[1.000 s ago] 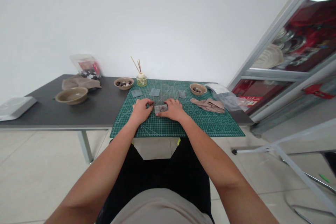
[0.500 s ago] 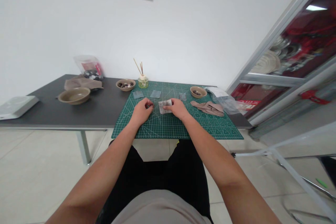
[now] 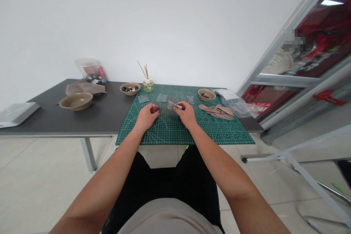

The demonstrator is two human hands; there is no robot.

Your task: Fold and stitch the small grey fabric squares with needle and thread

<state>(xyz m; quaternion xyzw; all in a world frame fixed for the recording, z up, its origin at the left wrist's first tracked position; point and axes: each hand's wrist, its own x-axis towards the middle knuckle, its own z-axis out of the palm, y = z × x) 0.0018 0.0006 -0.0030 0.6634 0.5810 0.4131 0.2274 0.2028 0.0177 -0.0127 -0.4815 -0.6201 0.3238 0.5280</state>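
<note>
In the head view, my right hand [image 3: 187, 114] grips a small clear plastic bag [image 3: 171, 105] above the cutting mat, and the bag is tilted nearly edge-on. My left hand [image 3: 147, 117] is closed in a pinch just left of it, apart from the bag. Something small and dark shows at its fingertips, too small to name. Beyond my hands, flat clear bags [image 3: 162, 97] lie on the green cutting mat [image 3: 164, 135]. A tan bowl of dark and light pebble-like pieces [image 3: 130, 89] stands at the back left. Another tan bowl [image 3: 207, 95] with a few dark pieces stands at the back right.
A reed diffuser [image 3: 148, 86] stands by the mat's back left corner. A brown cloth [image 3: 218, 111] and a crumpled plastic bag [image 3: 237, 106] lie at right. Farther left are a large bowl [image 3: 76, 101], a cloth [image 3: 85, 87], a filled bag [image 3: 91, 71] and a white scale [image 3: 18, 114].
My right hand has turned the small plastic bag from facing me to nearly edge-on and raised it slightly. My left hand keeps its pinch in about the same place.
</note>
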